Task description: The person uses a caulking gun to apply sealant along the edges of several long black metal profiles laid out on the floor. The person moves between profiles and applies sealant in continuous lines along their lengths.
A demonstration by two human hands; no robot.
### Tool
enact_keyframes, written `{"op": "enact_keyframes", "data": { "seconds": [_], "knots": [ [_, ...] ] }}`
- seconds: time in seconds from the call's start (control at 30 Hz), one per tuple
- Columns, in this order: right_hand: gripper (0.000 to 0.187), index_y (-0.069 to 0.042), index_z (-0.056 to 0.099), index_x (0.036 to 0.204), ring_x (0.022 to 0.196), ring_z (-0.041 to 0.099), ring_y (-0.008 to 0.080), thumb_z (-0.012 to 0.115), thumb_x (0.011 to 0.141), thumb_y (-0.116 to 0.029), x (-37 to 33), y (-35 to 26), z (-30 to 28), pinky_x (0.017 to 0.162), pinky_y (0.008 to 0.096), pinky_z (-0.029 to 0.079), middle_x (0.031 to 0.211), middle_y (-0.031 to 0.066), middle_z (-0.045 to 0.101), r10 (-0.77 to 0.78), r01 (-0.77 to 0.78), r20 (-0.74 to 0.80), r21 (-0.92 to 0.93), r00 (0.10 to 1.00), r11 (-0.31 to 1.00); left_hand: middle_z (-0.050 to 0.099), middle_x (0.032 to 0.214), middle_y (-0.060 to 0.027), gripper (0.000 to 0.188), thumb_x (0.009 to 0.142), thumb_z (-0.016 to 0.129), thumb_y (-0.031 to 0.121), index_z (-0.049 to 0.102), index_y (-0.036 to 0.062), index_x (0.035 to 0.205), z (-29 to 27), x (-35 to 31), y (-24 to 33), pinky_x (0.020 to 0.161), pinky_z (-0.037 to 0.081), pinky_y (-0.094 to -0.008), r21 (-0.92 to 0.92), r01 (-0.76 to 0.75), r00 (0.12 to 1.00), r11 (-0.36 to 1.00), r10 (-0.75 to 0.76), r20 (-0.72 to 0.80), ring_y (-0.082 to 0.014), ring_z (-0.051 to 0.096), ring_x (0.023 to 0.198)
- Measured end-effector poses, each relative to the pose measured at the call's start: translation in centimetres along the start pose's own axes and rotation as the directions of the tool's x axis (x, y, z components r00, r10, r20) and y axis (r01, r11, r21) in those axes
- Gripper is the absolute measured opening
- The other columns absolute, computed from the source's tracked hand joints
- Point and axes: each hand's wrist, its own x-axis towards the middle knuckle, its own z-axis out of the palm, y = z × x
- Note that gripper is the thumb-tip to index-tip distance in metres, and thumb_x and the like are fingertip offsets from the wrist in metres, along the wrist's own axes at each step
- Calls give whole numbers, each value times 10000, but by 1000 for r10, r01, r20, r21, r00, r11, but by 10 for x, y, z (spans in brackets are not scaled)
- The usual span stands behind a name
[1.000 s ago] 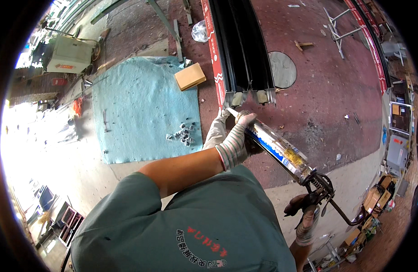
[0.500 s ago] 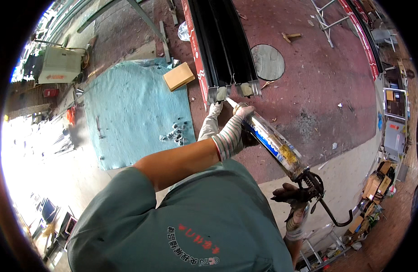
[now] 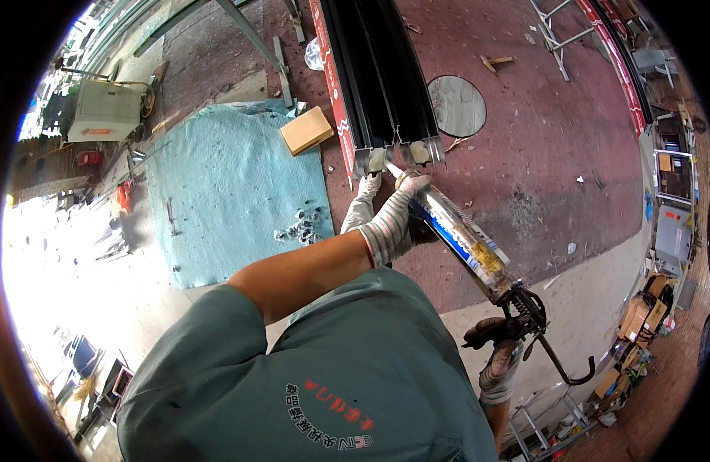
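Both my hands hold a caulking gun (image 3: 469, 248) loaded with a white, blue and yellow-smeared sealant cartridge. My left hand (image 3: 411, 190), in a white striped glove, is closed around the front of the cartridge, just behind the nozzle (image 3: 393, 167). At the rear, my right hand (image 3: 496, 339), its glove darkly stained, grips the handle, partly hidden behind it. The hooked plunger rod (image 3: 566, 366) sticks out behind. The nozzle tip is at the cut end of a long black metal profile (image 3: 378, 69), next to a pale block (image 3: 376, 159) in its end; contact cannot be made out.
Red printed film (image 3: 333, 85) runs along the profile's left side. A brown box (image 3: 306, 131) lies on a blue mat (image 3: 232, 200) with dark debris. A round grey plate (image 3: 457, 106) is on the reddish floor. Boxes and clutter (image 3: 639, 317) line the right side.
The gun's rear end and my right hand have shifted slightly left and down. Both hands keep their hold, and the nozzle stays at the profile's end.
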Motion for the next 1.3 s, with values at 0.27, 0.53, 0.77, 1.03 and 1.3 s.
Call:
{"op": "enact_keyframes", "data": {
  "seconds": [0.27, 0.53, 0.77, 1.03, 1.3],
  "knots": [
    [714, 25, 580, 995, 669, 626, 201, 418, 898, -664, -1, 1, -4, 590, 302, 495, 786, 122, 649, 55, -55, -34, -12, 998, 998, 521, 986, -72, 358, 872, 634, 221, 368, 199, 1111, 20, -31, 5, 760, 576, -536, 82, -115, 993, 990, 118, -31, -249, 623, 841],
    [722, 36, 599, 995, 672, 637, 188, 481, 872, -665, -1, 7, -7, 575, 292, 499, 798, 125, 669, 64, -61, -46, 66, 997, 996, 524, 970, -76, 372, 870, 638, 214, 360, 204, 1118, 22, -32, 4, 743, 573, -559, 87, -114, 992, 990, 118, -40, -255, 626, 837],
    [745, 46, 571, 1027, 676, 609, 194, 410, 893, -669, -6, 1, 2, 615, 312, 494, 834, 145, 658, 2, -8, -64, -104, 998, 995, 532, 942, -68, 334, 882, 622, 223, 379, 195, 1110, 18, -28, 0, 734, 577, -529, 35, -107, 994, 994, 107, 4, -249, 626, 816],
    [469, 15, 541, 1104, 767, 599, 205, 525, 951, -427, -16, 27, -14, 656, 337, 500, 969, 146, 625, 128, -126, 8, 239, 992, 963, 535, 964, -66, 273, 884, 637, 235, 436, 172, 1057, 8, -36, -15, 742, 568, -545, -134, -76, 996, 988, 70, -50, -266, 618, 852],
    [338, -33, 542, 1107, 756, 615, 236, 628, 825, -198, -63, 55, 0, 661, 340, 497, 941, 109, 629, -45, 24, -75, -262, 996, 965, 611, 967, -88, 448, 788, 731, 415, 544, 109, 1057, 7, -61, -28, 865, 528, -466, 126, -29, 998, 992, 35, -46, -264, 640, 879]
  ]
}}
